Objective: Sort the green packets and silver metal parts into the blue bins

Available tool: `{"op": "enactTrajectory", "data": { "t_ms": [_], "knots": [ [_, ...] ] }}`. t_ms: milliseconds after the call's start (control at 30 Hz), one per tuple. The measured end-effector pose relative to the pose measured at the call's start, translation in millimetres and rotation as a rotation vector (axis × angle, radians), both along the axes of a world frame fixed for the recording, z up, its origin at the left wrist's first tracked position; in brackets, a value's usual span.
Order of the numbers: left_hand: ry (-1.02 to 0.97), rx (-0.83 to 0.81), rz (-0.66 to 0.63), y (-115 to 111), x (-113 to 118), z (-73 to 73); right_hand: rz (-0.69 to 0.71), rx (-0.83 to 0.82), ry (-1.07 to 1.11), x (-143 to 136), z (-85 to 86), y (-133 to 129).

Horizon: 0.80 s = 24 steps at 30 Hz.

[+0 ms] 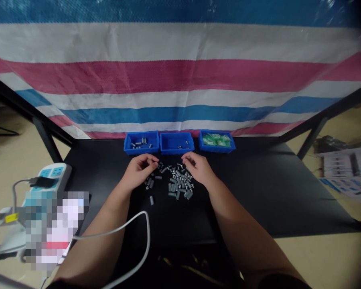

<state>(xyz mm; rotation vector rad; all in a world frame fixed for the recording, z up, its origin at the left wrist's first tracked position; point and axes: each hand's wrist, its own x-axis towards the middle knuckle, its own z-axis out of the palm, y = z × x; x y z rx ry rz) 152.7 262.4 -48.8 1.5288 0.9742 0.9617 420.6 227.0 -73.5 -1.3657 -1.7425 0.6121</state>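
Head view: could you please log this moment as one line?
left hand: near loose parts; right hand: near pile; blue bins: beyond hands

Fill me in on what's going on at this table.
Two bare hands are working at a black table. The left hand and right hand are at either side of a loose spread of grey cylinders and small metal parts; whether either holds one is too small to tell. Beyond them, the left bin has some cylinders, the middle bin a few small metal parts, and the right bin green packets.
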Motion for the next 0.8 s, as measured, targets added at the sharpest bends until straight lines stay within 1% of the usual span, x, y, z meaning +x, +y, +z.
{"op": "enactTrajectory", "data": {
  "t_ms": [100, 300, 433, 500, 567, 633, 800],
  "knots": [
    [0.031, -0.005, -0.015, 0, 0, -1.8, -0.037, 0.057, -0.008, 0, 2.4, 0],
    [0.09, -0.015, 0.055, 3, -3, -4.2, -0.236, 0.347, 0.028, 1, 11.8, -5],
    [0.108, -0.008, 0.086, 5, -3, -5.3, -0.259, 0.462, -0.031, 1, 10.1, -4],
    [0.117, -0.009, 0.091, 5, -3, -6.0, -0.269, 0.474, -0.112, -1, 8.1, 0],
    [0.136, -0.009, 0.089, 5, -3, -6.8, -0.3, 0.438, -0.207, -4, 7.0, 4],
    [0.155, -0.007, 0.088, 5, -4, -7.5, -0.327, 0.398, -0.257, -6, 7.5, 7],
    [0.16, 0.009, 0.107, 6, -6, -7.8, -0.352, 0.392, -0.18, -7, 14.8, 1]
  ]
}}
